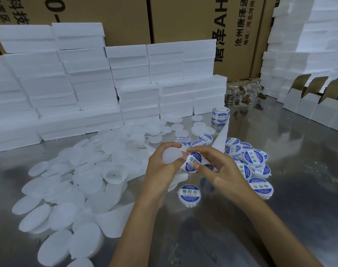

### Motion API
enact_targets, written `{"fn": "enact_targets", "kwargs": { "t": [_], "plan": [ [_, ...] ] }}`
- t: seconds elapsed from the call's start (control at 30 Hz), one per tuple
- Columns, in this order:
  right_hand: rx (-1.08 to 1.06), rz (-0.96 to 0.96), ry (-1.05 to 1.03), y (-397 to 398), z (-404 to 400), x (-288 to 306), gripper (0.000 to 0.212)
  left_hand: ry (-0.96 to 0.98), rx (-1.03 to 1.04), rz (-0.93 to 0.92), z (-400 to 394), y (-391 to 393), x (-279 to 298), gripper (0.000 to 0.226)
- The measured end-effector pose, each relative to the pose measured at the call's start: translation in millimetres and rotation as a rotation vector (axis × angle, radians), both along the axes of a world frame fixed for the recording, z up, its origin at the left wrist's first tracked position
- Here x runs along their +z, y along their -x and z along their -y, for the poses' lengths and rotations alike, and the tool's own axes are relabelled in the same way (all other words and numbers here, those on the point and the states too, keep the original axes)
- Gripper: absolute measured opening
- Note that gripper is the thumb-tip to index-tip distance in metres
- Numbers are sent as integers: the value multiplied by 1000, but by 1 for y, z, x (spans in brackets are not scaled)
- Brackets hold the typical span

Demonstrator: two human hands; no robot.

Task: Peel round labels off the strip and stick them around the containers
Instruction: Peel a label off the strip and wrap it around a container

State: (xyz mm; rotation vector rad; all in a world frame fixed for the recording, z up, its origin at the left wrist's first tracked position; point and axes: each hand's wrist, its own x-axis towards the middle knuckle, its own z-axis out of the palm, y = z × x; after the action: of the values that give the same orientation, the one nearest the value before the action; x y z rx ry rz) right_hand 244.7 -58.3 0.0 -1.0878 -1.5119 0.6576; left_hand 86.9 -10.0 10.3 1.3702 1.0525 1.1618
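Head view: frosted round container [171,155], glossy label [193,163].

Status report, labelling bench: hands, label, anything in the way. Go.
Left hand grips blank white container. Right hand pinches round label on the strip. Label not yet on container. Nothing in the way.

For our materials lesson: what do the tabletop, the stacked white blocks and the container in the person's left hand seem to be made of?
Tabletop: probably brushed steel; dull grey reflections.
White blocks: likely foam; grainy, ragged edges.
Container in the left hand: apparently frosted plastic; milky, translucent.
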Motion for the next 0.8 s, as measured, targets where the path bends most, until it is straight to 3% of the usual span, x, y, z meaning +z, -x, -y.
{"fn": "enact_targets", "kwargs": {
  "t": [0.2, 0.33, 0.4, 0.5, 0.57, 0.8],
  "plan": [
    [-66, 39, -90, 0, -2, -1, 24, -15, 51, -64, -5, 0, -4, 27],
    [-62, -114, -45, -8, -3, 0, 20, -19, 120, -133, -11, 5, -7, 33],
    [-78, 4, -27, -11, -2, -1, 25, 0, 122, -150, -13, 7, -8, 32],
    [-60, 258, 2, -7, -1, -6, 39, 37, 98, -41, -12, 8, -9, 30],
    [-65, 349, 6, -4, -2, -10, 37, 64, 74, 18, -9, 8, -8, 30],
    [-90, 405, 57, -3, -5, -14, 30, 159, -13, 102, -8, 12, -8, 32]
  ]
}}
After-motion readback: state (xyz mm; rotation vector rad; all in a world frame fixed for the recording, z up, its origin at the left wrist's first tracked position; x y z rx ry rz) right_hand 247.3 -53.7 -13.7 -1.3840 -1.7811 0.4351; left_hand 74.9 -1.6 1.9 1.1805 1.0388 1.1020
